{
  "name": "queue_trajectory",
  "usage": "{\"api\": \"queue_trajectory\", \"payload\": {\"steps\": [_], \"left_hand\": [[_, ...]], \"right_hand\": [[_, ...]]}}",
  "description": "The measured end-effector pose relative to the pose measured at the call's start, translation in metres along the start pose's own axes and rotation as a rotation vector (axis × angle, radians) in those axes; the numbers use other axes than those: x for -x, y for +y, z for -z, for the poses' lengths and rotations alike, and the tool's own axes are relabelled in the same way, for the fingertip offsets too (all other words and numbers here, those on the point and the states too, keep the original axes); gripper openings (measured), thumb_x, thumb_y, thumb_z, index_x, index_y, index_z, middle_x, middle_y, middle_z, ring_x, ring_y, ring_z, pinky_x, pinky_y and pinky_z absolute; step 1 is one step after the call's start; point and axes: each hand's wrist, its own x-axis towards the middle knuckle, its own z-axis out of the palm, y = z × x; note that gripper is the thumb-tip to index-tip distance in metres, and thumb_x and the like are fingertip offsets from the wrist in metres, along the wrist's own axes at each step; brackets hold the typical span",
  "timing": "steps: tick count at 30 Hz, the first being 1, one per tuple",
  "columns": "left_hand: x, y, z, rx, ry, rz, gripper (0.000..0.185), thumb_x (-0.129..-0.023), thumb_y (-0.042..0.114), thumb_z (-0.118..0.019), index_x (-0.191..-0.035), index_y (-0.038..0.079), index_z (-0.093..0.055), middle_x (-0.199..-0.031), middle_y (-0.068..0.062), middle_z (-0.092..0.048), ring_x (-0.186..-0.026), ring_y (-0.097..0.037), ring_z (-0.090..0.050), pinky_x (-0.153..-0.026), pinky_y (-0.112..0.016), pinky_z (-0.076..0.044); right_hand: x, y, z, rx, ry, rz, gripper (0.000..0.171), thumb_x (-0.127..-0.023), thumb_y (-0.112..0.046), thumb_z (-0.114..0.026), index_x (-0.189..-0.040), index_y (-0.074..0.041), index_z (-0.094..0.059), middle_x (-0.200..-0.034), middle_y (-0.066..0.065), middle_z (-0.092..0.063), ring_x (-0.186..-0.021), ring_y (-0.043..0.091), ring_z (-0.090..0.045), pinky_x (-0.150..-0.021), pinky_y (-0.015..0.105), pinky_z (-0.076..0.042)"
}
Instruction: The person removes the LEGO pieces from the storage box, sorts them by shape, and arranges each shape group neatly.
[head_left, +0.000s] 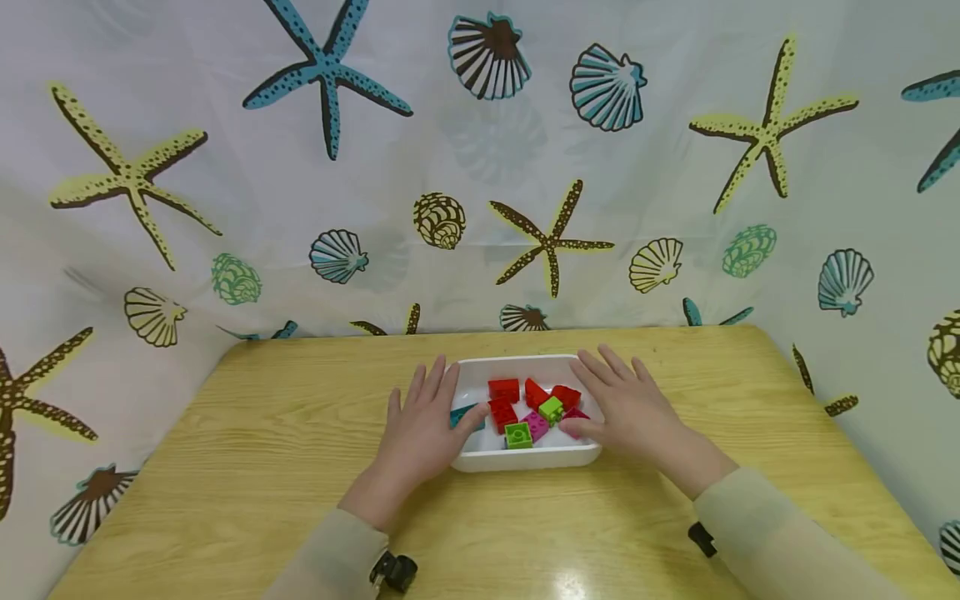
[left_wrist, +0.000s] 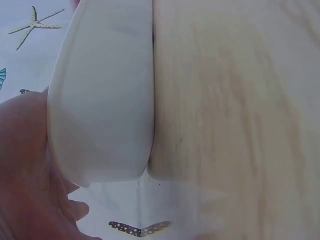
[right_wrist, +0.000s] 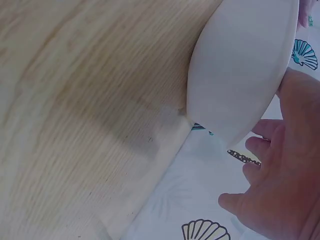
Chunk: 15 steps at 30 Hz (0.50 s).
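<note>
— Behind the hands hung a pale curtain printed with starfish and shells [head_left: 480, 150]; under them lay a light wood-grain tabletop [head_left: 262, 467].

— And the hands themselves?

— The left hand [head_left: 420, 429] rested flat, fingers spread and straight, against the near-left end of a white rectangular plastic tray [head_left: 517, 365]. The right hand [head_left: 626, 412] lay likewise on its right end, fingers relaxed, pinching nothing.

— What sat between them?

— Red, green and pink toy building bricks [head_left: 534, 408], loose inside the tray, with a teal one just beside the left fingertips.

— Which step, would you judge?

— Steadying the tray. Picking a brick would need one hand lifted over the rim, fingers closing carefully.
</note>
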Motion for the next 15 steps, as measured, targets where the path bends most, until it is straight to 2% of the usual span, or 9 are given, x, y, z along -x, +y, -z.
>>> {"api": "queue_trajectory", "payload": {"steps": [10,15], "left_hand": [[-0.003,-0.007,-0.003,0.028,-0.016,0.0,0.096,-0.108,0.066,-0.057,-0.177,0.009,-0.022,-0.184,-0.015,-0.013,-0.169,-0.043,-0.008,-0.129,-0.076,-0.01],[-0.005,-0.006,-0.004,0.047,-0.021,-0.004,0.095,-0.108,0.065,-0.058,-0.177,0.01,-0.024,-0.184,-0.016,-0.015,-0.168,-0.045,-0.013,-0.129,-0.076,-0.012]], "right_hand": [[-0.011,-0.007,0.004,-0.067,-0.045,-0.033,0.092,-0.09,-0.056,-0.088,-0.161,-0.006,-0.057,-0.174,0.015,-0.043,-0.168,0.041,-0.018,-0.131,0.068,-0.016],[-0.016,-0.008,0.004,-0.065,-0.064,-0.059,0.088,-0.085,-0.053,-0.094,-0.154,-0.006,-0.065,-0.171,0.015,-0.047,-0.167,0.041,-0.021,-0.132,0.067,-0.018]]}}
